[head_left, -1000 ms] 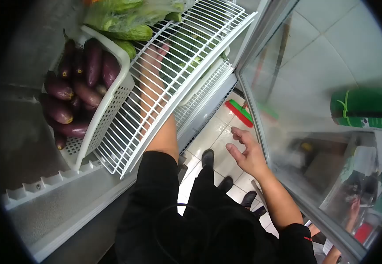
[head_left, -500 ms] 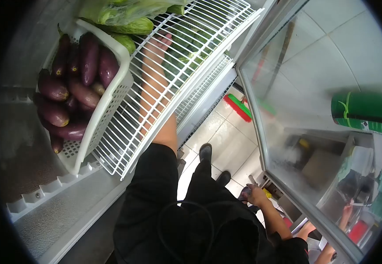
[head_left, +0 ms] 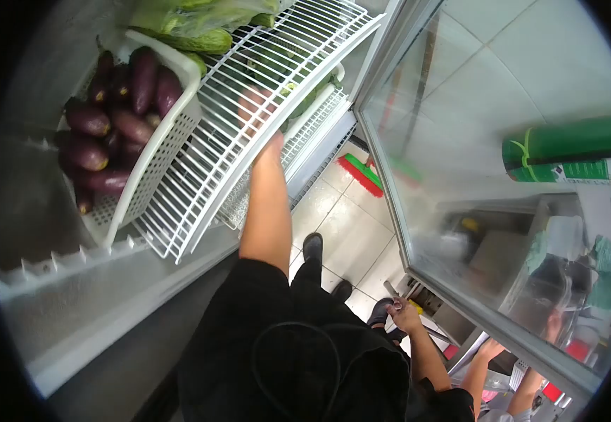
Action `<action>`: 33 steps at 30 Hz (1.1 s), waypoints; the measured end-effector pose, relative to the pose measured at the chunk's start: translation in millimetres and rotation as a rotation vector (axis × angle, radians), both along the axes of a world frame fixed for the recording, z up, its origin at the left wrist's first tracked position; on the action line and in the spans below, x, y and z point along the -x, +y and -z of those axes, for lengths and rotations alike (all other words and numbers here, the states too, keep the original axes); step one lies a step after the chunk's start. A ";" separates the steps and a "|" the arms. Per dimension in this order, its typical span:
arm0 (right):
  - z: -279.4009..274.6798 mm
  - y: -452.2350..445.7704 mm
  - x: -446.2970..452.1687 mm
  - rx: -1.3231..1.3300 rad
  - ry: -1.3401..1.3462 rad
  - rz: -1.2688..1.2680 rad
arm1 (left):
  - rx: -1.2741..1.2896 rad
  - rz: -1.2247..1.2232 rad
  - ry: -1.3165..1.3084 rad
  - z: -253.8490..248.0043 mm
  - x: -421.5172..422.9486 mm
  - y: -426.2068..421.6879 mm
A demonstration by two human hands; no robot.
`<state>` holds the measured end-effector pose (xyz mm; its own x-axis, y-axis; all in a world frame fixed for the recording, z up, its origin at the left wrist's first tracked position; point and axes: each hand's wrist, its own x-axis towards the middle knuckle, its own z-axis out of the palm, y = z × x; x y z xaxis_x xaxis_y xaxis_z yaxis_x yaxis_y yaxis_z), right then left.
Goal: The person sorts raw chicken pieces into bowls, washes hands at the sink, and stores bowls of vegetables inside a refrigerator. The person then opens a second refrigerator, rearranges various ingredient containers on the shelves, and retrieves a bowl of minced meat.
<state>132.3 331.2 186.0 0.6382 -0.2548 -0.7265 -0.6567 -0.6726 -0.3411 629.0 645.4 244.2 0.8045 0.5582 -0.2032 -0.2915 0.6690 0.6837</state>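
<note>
My left hand (head_left: 255, 111) is under the white wire shelf (head_left: 210, 162), seen through its bars, and blur hides its fingers. It is near green vegetables (head_left: 305, 105) in a container on the level below. On the wire shelf stands a white perforated basket (head_left: 156, 165) with several purple eggplants (head_left: 86, 151). Behind it lie cucumbers (head_left: 210, 42), partly under a clear plastic bag (head_left: 200, 17). My right hand (head_left: 406, 316) hangs low at my side with curled fingers; whether anything is in them is too small to make out.
The fridge's glass door (head_left: 400, 232) stands open on the right. Beyond it are a red and green broom head (head_left: 361, 172) on the tiled floor and a green cylinder (head_left: 573, 151). Another person's hand (head_left: 489, 349) works at the lower right.
My left arm has drawn back toward me, and the hand is now nearer the shelf's front edge. The view has shifted slightly. My right hand stays low at my side.
</note>
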 end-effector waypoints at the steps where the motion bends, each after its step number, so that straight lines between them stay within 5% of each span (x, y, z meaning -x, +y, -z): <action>1: 2.9 -4.9 9.1 0.011 -0.003 0.032 | -0.120 0.218 0.133 -28.1 39.1 -12.5; 4: 12.2 -27.1 30.5 -0.059 -0.042 0.210 | -0.346 0.389 0.226 21.3 116.3 -40.6; 7: 33.4 -76.5 39.6 -0.088 -0.156 0.706 | -1.171 0.315 0.345 99.2 197.7 -53.6; 9: -34.6 -78.0 21.6 -0.298 -0.520 0.831 | -1.316 0.608 0.399 92.6 264.1 -41.9; 11: -9.6 -117.9 21.2 -0.264 -1.018 0.454 | -1.509 0.656 0.327 86.0 335.8 -27.2; 12: -8.1 -136.5 23.0 -0.262 -0.962 0.372 | -1.569 0.809 0.355 70.7 366.2 -13.9; 13: -16.5 -144.6 20.0 -0.258 -0.911 0.282 | -1.574 0.766 0.313 71.2 402.3 -2.7; 16: -94.1 -104.6 16.2 -0.338 -0.931 0.395 | -1.539 1.161 0.535 45.8 493.3 49.3; 17: -111.3 -91.0 9.3 -0.359 -0.946 0.433 | -1.576 1.118 0.585 79.8 525.6 66.9; 20: -81.0 -111.1 -7.4 -0.415 -1.002 0.427 | -1.492 1.275 0.919 94.9 615.9 129.2; 23: -78.6 -109.8 -14.1 -0.257 -1.034 0.288 | -1.271 1.016 1.253 128.5 705.5 174.5; 25: -93.1 -70.6 -6.9 -0.295 -1.040 0.434 | -1.137 0.939 1.390 113.1 757.9 191.7; 29: -86.8 38.5 -6.8 -0.383 -1.064 0.156 | -0.936 0.518 1.453 136.9 866.9 204.1; 33: -60.9 155.4 38.1 -0.407 -0.817 -0.213 | -0.913 0.427 1.382 131.3 986.8 202.1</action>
